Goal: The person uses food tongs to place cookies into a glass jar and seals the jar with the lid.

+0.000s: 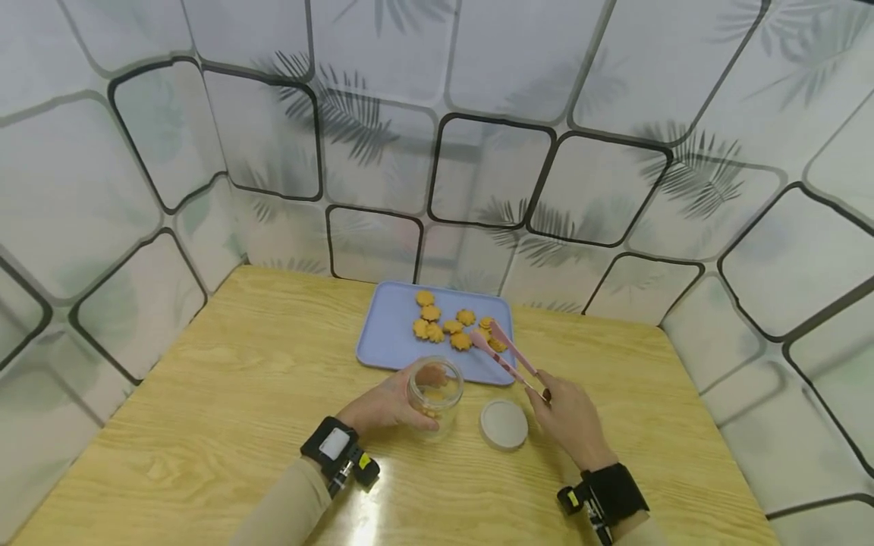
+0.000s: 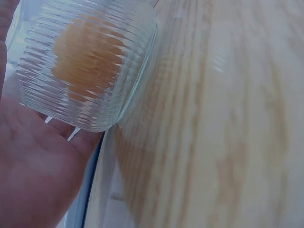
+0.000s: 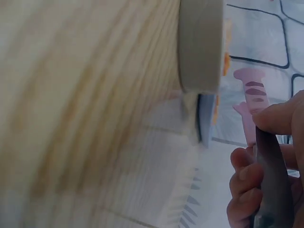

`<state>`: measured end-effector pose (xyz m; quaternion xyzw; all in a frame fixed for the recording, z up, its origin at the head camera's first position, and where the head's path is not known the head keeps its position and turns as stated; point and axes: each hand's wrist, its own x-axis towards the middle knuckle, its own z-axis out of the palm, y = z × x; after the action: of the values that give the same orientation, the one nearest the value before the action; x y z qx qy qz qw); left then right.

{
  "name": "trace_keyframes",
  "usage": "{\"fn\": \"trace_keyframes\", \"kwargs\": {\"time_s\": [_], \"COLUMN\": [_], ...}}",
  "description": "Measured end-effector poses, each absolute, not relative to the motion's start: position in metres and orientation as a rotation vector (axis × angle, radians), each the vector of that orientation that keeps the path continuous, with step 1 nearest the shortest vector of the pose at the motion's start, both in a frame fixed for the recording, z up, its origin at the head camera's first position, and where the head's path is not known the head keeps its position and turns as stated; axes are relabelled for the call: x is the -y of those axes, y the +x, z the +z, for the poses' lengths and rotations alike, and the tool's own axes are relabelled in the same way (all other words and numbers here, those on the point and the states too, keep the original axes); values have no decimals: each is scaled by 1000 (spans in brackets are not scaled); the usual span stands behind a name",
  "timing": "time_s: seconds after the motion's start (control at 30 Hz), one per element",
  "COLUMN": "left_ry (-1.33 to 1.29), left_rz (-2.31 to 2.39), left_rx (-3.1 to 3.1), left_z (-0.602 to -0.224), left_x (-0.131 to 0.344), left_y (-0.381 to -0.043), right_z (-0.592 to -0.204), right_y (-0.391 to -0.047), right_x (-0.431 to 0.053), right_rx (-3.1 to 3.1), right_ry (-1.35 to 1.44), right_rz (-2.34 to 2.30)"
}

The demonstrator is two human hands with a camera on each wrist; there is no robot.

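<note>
Jar in left hand, tongs in right hand, cookies on tray.
Near: clear ribbed glass jar, round mouth facing up, orange-brown pieces inside; left hand's fingers and thumb curl round its side. Flat, round, off-white lid lies between jar and right hand, apart from both. Right hand grips tongs' dark handle, pink tips spread over tray's right end; can't tell if they touch cookies. Further: blue rounded-corner tray just beyond jar, scalloped golden cookies grouped middle to right. Wood-grain tabletop runs wide either side; far edge close behind tray, then leaf-patterned wall covering.
</note>
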<state>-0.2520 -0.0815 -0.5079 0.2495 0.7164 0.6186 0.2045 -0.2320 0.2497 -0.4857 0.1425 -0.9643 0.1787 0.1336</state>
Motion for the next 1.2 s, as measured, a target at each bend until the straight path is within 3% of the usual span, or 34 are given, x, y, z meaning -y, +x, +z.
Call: {"fn": "trace_keyframes", "kwargs": {"time_s": [0.33, 0.7, 1.2], "left_ry": [701, 717, 725], "left_rz": [1724, 1723, 1695], "left_rx": [-1988, -1987, -2003], "left_z": [-510, -509, -509], "left_x": [80, 82, 79], "left_y": [-251, -253, -254], "right_z": [-489, -484, -484], "right_y": [-247, -258, -244], "right_x": [-250, -248, -245], "right_rx": [2928, 2899, 2815], "right_ry": [331, 464, 449], "right_rz": [552, 270, 365]}}
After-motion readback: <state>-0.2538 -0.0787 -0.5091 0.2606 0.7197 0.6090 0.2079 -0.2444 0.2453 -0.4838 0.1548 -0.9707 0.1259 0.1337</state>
